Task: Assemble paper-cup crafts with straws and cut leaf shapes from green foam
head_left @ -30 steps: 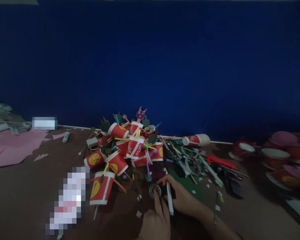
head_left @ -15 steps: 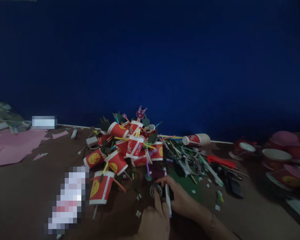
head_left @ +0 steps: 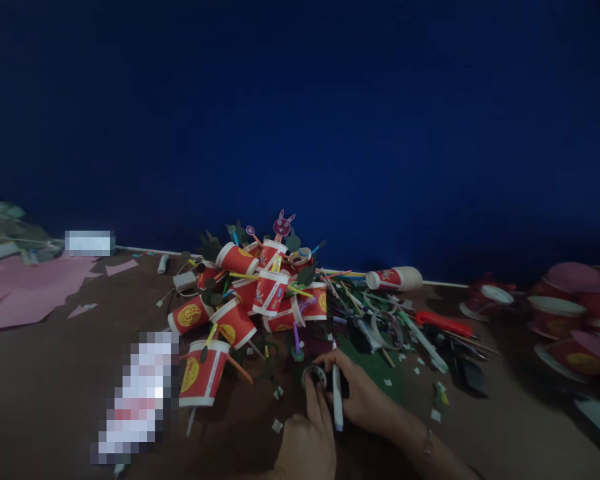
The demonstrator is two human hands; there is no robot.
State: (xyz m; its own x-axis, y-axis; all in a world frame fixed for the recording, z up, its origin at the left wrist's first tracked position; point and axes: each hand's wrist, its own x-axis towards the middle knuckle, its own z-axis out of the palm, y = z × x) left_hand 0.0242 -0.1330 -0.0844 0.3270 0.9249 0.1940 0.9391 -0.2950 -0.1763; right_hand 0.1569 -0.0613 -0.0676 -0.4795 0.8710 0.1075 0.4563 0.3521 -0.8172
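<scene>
Low in the middle, my left hand (head_left: 307, 430) has two fingers stretched to a round grey disc (head_left: 316, 375) with small holes, pressed against it; its thumb is out of sight. Just right of it, my right hand (head_left: 357, 393) is closed around a white marker pen (head_left: 337, 397) that stands nearly upright in the picture. A small dark object (head_left: 345, 385) shows behind the pen in the same hand. Green sheet material (head_left: 380, 367) lies beyond my right hand, and small paper scraps (head_left: 277, 425) lie to the left of my hands.
Red paper cups (head_left: 233, 323) with straws and cutouts are heaped ahead. Straws and clear tape rolls (head_left: 386, 330), a red tool (head_left: 444, 324) and a black object (head_left: 470, 373) lie right of it. More cups (head_left: 555, 317) stand far right, pink paper (head_left: 25, 293) far left.
The round disc has turned slightly and shifted a little right, with my left fingertips following it. The marker pen has tilted slightly in my right hand.
</scene>
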